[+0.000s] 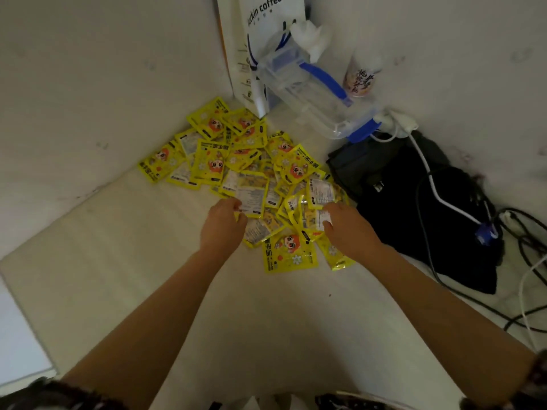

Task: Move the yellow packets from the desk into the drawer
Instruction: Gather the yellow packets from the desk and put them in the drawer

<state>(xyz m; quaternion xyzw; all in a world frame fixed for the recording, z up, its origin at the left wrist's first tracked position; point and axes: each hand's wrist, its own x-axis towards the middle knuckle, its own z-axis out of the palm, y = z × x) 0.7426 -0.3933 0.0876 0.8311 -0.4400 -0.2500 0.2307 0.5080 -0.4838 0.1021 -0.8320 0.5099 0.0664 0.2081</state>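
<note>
A heap of several yellow packets (251,167) with a cartoon face lies on the white desk (124,261), spread toward the back corner. My left hand (222,224) is at the heap's near left edge, its fingers curled onto a packet (250,196) that shows its printed back. My right hand (344,223) is at the near right edge, its fingers pinching another packet (321,216). One face-up packet (290,253) lies between my wrists. No drawer is in view.
A white coffee paper bag (254,48) stands in the back corner beside a clear plastic box with blue clips (313,90) and a printed cup (361,76). A black bag (414,208) with cables (444,199) lies at the right.
</note>
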